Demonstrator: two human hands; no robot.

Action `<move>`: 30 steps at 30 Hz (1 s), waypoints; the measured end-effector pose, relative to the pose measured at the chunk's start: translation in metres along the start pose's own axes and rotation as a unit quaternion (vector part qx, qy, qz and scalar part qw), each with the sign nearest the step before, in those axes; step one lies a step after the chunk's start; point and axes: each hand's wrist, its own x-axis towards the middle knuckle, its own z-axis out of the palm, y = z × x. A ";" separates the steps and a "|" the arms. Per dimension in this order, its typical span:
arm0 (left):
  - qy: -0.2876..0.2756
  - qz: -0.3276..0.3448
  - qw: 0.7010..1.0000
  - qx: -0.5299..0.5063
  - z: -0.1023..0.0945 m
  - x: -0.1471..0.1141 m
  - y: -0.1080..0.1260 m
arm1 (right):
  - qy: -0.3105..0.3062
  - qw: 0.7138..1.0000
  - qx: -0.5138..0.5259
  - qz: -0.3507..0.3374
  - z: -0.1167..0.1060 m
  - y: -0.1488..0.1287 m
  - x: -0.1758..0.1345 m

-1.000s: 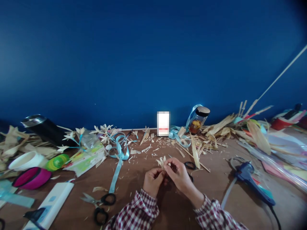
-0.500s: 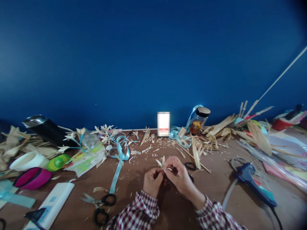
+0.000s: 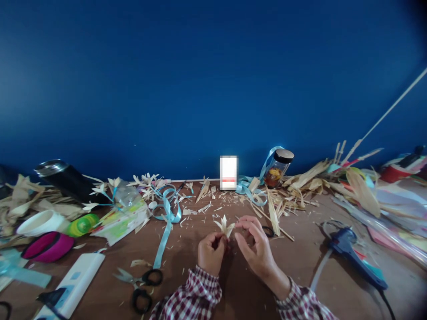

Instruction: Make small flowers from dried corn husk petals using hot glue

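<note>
My left hand pinches a small cream flower by its base; it looks made of dried husk, and its pointed petals spread upward above the fingertips. Just to the right, my right hand is apart from the petals, with fingers spread and nothing in them. Behind that hand the black handle of a tool shows in part. Scissors with black handles lie partly open to the left of my left sleeve. A light blue ribbon trails down the table toward them.
A blue glue gun lies at the right with its cord. Along the wall stand a jar, dried husks, and a black tumbler lying tilted. At left are a white power strip, a pink ring-shaped item, and finished-looking flowers.
My right hand has let go of the flower and moved a little to the right, its fingers opening. My left hand still holds the flower, whose petals now show more fully.
</note>
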 end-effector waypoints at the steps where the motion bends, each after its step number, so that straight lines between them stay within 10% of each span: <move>1: -0.003 -0.006 1.000 -0.007 0.000 0.000 0.000 | 0.004 1.000 -0.013 -0.003 0.000 -0.002 0.002; 17: -0.016 -0.051 0.994 -0.099 0.003 0.002 -0.005 | -0.006 0.995 0.087 0.056 0.011 0.008 0.007; 24: 0.038 -0.119 0.977 -0.175 0.000 0.009 -0.005 | 0.042 0.911 0.349 0.215 0.008 0.018 0.011; 30: 0.050 -0.140 0.967 -0.208 0.001 0.007 -0.001 | 0.015 0.897 0.377 0.229 0.011 0.015 0.011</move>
